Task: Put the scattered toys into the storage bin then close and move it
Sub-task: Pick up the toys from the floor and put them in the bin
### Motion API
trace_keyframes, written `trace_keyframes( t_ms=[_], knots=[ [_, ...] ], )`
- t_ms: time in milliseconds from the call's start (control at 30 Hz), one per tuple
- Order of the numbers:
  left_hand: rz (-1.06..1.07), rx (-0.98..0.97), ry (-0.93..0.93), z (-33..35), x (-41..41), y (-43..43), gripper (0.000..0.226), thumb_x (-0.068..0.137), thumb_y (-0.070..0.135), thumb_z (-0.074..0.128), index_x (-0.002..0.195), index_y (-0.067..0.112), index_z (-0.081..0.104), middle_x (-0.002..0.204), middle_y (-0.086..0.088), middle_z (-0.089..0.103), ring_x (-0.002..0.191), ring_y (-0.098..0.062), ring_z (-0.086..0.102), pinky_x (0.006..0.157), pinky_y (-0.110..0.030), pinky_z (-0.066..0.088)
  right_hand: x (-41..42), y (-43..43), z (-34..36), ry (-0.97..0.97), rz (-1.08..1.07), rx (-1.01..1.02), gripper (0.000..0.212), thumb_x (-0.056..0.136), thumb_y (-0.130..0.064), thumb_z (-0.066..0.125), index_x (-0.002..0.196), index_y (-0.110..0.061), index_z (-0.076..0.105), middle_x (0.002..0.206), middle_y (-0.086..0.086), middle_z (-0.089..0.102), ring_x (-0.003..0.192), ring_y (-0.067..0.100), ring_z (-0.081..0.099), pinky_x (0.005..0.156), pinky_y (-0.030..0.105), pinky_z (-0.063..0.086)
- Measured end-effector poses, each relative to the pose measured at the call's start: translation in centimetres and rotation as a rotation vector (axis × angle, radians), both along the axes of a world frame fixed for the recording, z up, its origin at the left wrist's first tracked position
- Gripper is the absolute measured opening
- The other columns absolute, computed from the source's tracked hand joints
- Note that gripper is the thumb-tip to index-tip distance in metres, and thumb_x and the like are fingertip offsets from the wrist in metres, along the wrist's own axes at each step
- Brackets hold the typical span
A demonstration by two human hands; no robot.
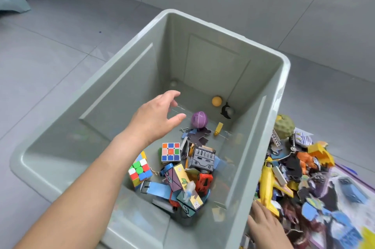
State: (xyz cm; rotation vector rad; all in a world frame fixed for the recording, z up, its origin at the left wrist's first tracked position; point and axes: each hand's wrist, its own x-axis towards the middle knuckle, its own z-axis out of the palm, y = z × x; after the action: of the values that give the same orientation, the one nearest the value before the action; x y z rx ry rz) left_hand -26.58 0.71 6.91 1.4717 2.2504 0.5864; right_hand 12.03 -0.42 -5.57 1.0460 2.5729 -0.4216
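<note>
Grey-green plastic storage bin stands open on the tiled floor, with cubes and balls inside. Over it hovers the left hand, fingers spread and holding nothing. Beside the bin, the right hand rests on the scattered toys; whether its fingers grip anything cannot be told.

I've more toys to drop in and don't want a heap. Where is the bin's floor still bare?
Bare floor runs along the bin's left wall, below the left hand, from the puzzle cubes back to the grey ball in the far corner. The far strip between that ball and the orange ball is free. The near right end is crowded with toys.
</note>
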Motion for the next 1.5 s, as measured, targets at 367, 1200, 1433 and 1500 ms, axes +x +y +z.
trace_keyframes(
  t_ms=[367, 1200, 1433, 1500],
  knots=[
    [-0.432, -0.403, 0.023, -8.6, 7.3, -1.1, 0.070, 0.083, 0.025, 0.062, 0.142, 0.033, 0.025, 0.138, 0.005, 0.034, 0.114, -0.028, 0.053, 0.081, -0.042, 0.049, 1.1, 3.7, -3.3, -0.181, 0.045, 0.077, 0.050, 0.022, -0.009, 0.086, 0.067, -0.013, 0.066, 0.106, 0.016, 0.055, 0.088, 0.035, 0.049, 0.026, 0.029, 0.037],
    [0.004, -0.576, 0.221, -7.3, -0.1, 0.1, 0.074, 0.084, 0.041, 0.062, 0.142, 0.016, 0.022, 0.150, -0.015, 0.013, 0.115, -0.040, 0.051, 0.088, -0.041, 0.049, 1.8, 6.2, 14.9, 0.739, -0.504, -0.355, 0.065, 0.056, -0.019, 0.076, 0.111, -0.049, 0.055, 0.124, -0.022, 0.046, 0.119, 0.019, 0.053, 0.089, 0.028, 0.054],
    [0.029, -0.483, 0.241, -5.1, 0.2, 0.6, 0.079, 0.087, 0.044, 0.057, 0.147, 0.018, 0.012, 0.154, -0.014, 0.004, 0.126, -0.038, 0.041, 0.091, -0.045, 0.046, -7.3, 7.0, 25.7, 1.157, -0.190, -0.430, 0.063, 0.054, -0.013, 0.074, 0.108, -0.042, 0.059, 0.119, -0.006, 0.054, 0.107, 0.016, 0.058, 0.078, 0.022, 0.051],
    [0.048, -0.428, 0.241, -4.0, 0.3, 0.8, 0.081, 0.088, 0.046, 0.056, 0.148, 0.019, 0.009, 0.155, -0.013, 0.001, 0.129, -0.038, 0.037, 0.094, -0.046, 0.044, -10.6, 7.5, 25.4, 1.127, -0.108, -0.481, 0.063, 0.058, -0.012, 0.074, 0.111, -0.042, 0.057, 0.119, -0.004, 0.053, 0.109, 0.023, 0.057, 0.078, 0.026, 0.051]
  ],
)
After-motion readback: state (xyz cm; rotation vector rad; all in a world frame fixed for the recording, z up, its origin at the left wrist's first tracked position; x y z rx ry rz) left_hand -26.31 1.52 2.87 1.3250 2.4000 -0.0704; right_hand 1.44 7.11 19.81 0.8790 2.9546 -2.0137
